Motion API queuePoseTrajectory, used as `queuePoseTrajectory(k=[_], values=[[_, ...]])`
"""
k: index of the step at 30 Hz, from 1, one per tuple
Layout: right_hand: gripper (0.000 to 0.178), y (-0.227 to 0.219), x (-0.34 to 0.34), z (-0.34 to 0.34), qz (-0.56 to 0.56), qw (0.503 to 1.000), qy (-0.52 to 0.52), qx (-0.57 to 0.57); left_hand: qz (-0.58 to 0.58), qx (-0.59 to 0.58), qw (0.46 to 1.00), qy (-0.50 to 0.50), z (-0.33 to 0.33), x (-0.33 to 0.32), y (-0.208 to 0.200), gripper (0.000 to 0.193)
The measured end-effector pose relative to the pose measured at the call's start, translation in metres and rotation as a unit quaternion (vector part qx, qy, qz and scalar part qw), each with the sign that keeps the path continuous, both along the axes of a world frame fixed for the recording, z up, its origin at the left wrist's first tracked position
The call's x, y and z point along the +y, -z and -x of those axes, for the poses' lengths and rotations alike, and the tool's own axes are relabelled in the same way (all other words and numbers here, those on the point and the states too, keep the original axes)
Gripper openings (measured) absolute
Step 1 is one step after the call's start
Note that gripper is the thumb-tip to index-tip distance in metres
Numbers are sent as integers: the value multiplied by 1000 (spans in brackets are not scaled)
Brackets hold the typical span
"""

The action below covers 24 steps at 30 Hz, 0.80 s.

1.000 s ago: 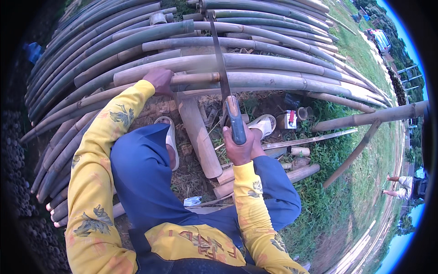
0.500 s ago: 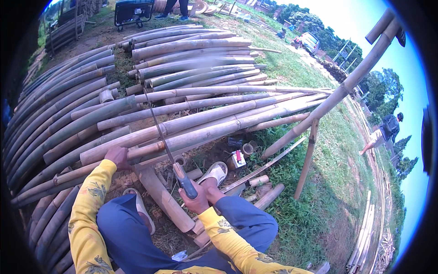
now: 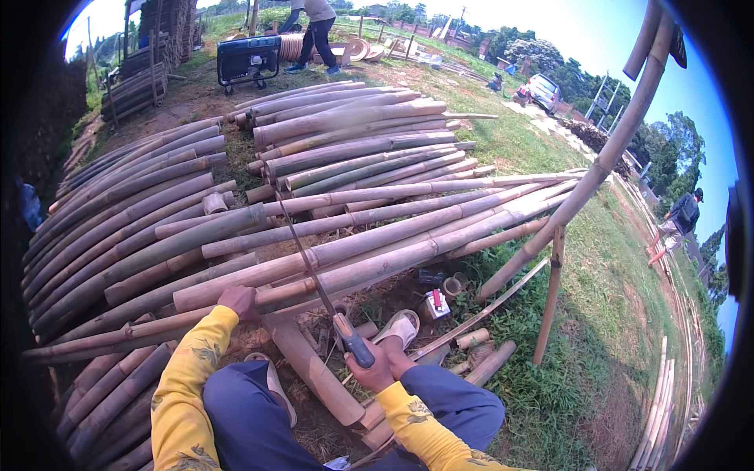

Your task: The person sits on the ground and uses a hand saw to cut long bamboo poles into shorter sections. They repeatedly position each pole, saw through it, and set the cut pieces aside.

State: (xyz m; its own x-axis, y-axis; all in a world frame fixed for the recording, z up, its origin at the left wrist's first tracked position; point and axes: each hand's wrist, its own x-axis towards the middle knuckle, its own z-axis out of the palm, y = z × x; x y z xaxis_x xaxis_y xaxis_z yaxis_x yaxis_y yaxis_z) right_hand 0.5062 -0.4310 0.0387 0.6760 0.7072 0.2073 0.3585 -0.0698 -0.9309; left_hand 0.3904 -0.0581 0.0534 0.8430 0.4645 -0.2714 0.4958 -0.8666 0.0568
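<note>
My right hand is closed round the handle of a hand saw. Its long, narrow blade slants away from me across several bamboo poles and rests against a bamboo pole in the near bundle. My left hand grips that pole to the left of the blade, its fingers partly hidden behind it. Beside the left hand lies the cut end of a thicker bamboo pole. A short, thick bamboo piece lies below the poles, between my feet.
Stacked bamboo poles spread out at left, with more beyond. A slanting bamboo post with a prop stands at right. Near my sandal sits a small white box with a red item on it. A person stands by a generator; another walks far right.
The view has shifted, so the scene sits lower and further right. The saw has drawn slightly nearer to me along its line; my left hand keeps its hold on the pole.
</note>
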Motion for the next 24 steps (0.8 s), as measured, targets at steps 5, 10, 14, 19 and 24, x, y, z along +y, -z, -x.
queuePoseTrajectory(k=[5, 10, 14, 19, 24], values=[[23, 2, 10, 13, -53, 998, 12, -40, 6, 13, 1000, -14, 1, 0, -15, 55], [24, -6, 8, 10, -26, 999, -21, 34, 7, -2, 1000, -21, 2, 0, -9, 48], [25, 5, 8, 8, -44, 999, -12, -7, 9, 8, 1000, -5, 1, -7, -19, 51], [25, 10, 7, 20, -40, 998, 24, 47, 8, 18, 1000, -16, -1, -7, -14, 47], [21, -14, 21, 24, -47, 998, 50, -4, -4, 7, 1000, -4, 0, -7, -8, 48]])
